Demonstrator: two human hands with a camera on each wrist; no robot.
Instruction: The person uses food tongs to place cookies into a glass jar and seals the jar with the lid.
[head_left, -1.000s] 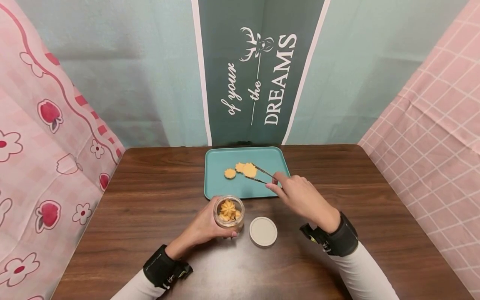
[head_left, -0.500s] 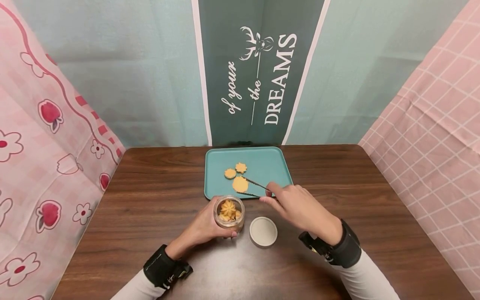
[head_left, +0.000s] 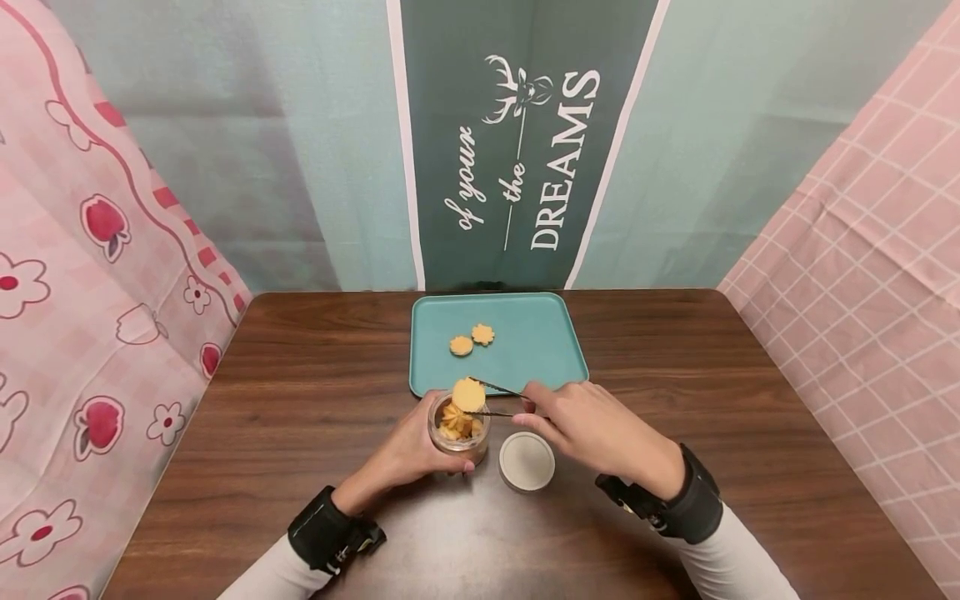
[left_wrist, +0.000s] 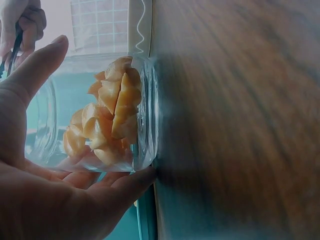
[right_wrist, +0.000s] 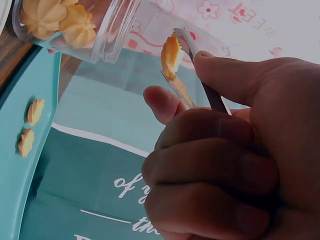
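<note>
With the left hand (head_left: pixel 415 454) wrapped around the part-filled glass jar (head_left: pixel 458 427), the right hand (head_left: pixel 592 427) pinches tweezers (head_left: pixel 497 399) holding one cookie (head_left: pixel 468 394) just over the jar's mouth, two cookies (head_left: pixel 472 340) left on the teal tray (head_left: pixel 540 358) behind the jar, its lid (head_left: pixel 527 462) off beside it.

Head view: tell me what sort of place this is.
Likely a staged tabletop booth, not a real kitchen: a wooden table hemmed in by hung pink cloths and a "DREAMS" banner, with a teal tray of cookies.

tray (head_left: pixel 547 350): teal
cookies (head_left: pixel 472 340): golden orange
jar (head_left: pixel 458 429): clear glass
lid (head_left: pixel 527 462): off-white
table (head_left: pixel 315 392): dark brown wood grain
banner (head_left: pixel 517 142): dark green, white lettering
curtain (head_left: pixel 90 275): pink, flower print
</note>
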